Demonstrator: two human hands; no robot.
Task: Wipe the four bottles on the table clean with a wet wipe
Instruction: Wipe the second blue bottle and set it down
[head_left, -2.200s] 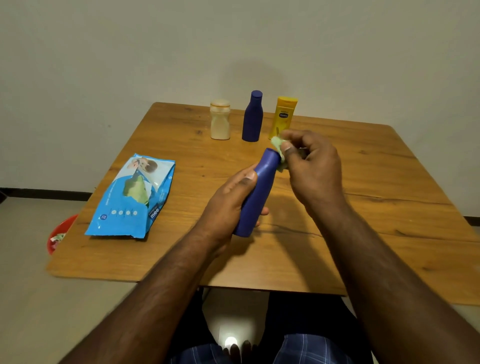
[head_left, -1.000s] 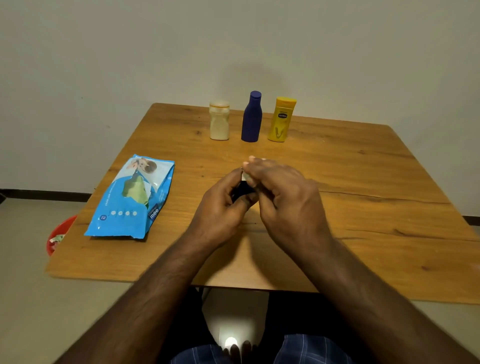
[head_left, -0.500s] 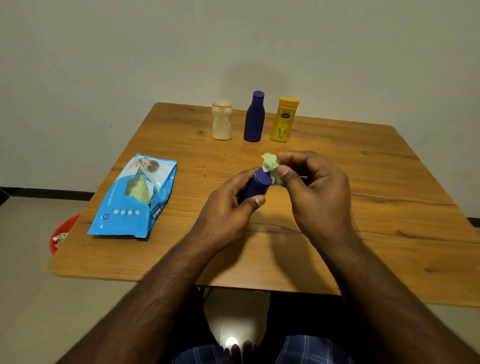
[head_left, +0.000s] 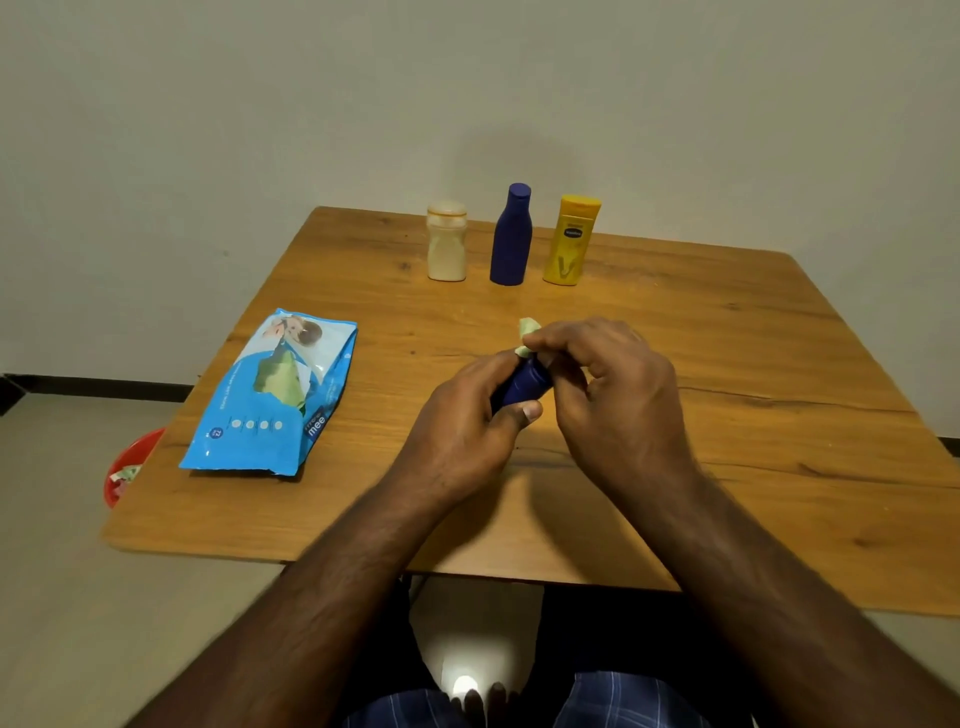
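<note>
One of the four bottles is in the hands; the other three stand upright in a row near the far edge of the bench (head_left: 779, 364): a cream bottle (head_left: 447, 248), a dark blue bottle (head_left: 511, 236) and a yellow lotion bottle (head_left: 571, 241). Whether any of those three has been wiped cannot be told from here, so judging by this, the task is somewhere in its middle at best.

The left hand (head_left: 462, 421) grips the body of the blue bottle in hand (head_left: 522, 387), fingers curled round it above the middle of the bench. The right hand (head_left: 608, 384) pinches a crumpled pale green wet wipe (head_left: 527, 332) against the bottle's upper end. Only a short stretch of smooth, matte blue plastic shows between the hands.

A blue wipes pack (head_left: 275, 389) lies flat to the left, well apart.
</note>
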